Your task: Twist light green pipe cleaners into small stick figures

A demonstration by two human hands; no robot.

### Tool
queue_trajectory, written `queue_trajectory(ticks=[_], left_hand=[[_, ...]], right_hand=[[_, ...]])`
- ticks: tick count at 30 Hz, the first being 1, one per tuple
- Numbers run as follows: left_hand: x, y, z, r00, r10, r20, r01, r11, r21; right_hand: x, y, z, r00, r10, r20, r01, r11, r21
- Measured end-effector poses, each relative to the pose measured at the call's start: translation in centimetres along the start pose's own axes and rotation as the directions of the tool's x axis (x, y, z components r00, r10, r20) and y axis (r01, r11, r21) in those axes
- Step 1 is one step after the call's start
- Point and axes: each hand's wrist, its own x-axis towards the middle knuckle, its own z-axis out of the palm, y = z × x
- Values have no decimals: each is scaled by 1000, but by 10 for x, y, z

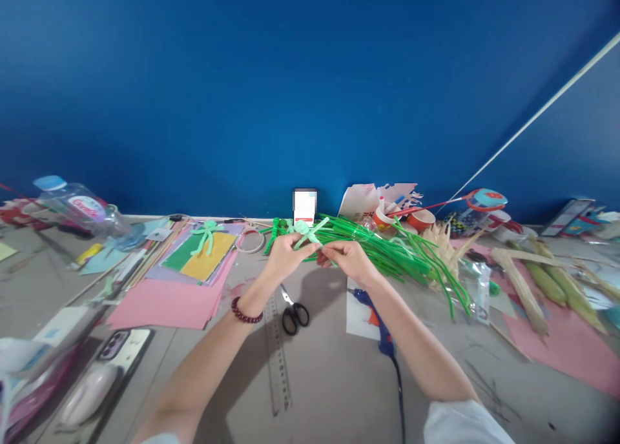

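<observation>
Two hands meet above the table (329, 366), past the ruler (278, 353) and scissors (294, 315): left hand (285, 255) and right hand (346, 258) each pinch the pale-green figure (309, 232), steadying it; green stems (387, 250) lie behind.

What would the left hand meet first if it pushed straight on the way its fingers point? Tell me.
The left hand points up and right, holding the light green pipe-cleaner figure. Beyond that, probably the bundle of green pipe cleaners; depth is unclear.

The pale green fuzzy pipe-cleaner figure (308, 232) looks soft and matt; the long green plastic sticks (387, 247) are glossy. The pink paper sheets (169, 302) are matt and smooth.
</observation>
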Motion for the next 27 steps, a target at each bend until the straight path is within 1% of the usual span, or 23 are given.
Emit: queue_trajectory(ticks=[4,6,9,11,12,15,17,19,21,24,27], left_hand=[[1,-1,1,997,-45,-64,40,996,-75],[2,-1,0,994,-75,-78,65,990,-127],[4,-2,-3,992,-101,-81,84,977,-194],[6,-3,-6,991,-130,-37,113,946,-303],[7,-3,-8,990,-140,0,129,916,-381],[8,-6,-9,986,-123,116,168,785,-596],[8,-8,-6,978,-92,186,193,735,-650],[7,-9,-1,963,-61,261,222,729,-647],[4,-8,6,954,-34,298,224,742,-632],[1,-8,16,970,-14,243,176,730,-661],[0,-12,20,986,-41,160,143,702,-698]], right_hand=[[-1,-3,-2,993,88,79,-97,989,110],[-1,-5,-5,989,123,86,-135,980,144],[-2,-6,-7,989,121,82,-131,982,139],[-2,-7,-6,991,104,85,-115,984,137],[-2,-7,-6,992,95,83,-106,984,141],[-3,-9,-4,997,52,52,-61,981,186],[-4,-9,-4,999,22,28,-28,975,222],[-4,-8,-4,1000,3,24,-9,971,239],[-3,-7,-5,999,-3,33,-5,972,235],[-2,-5,-3,999,-11,50,0,976,217],[-1,-2,1,997,-22,70,9,983,183]])
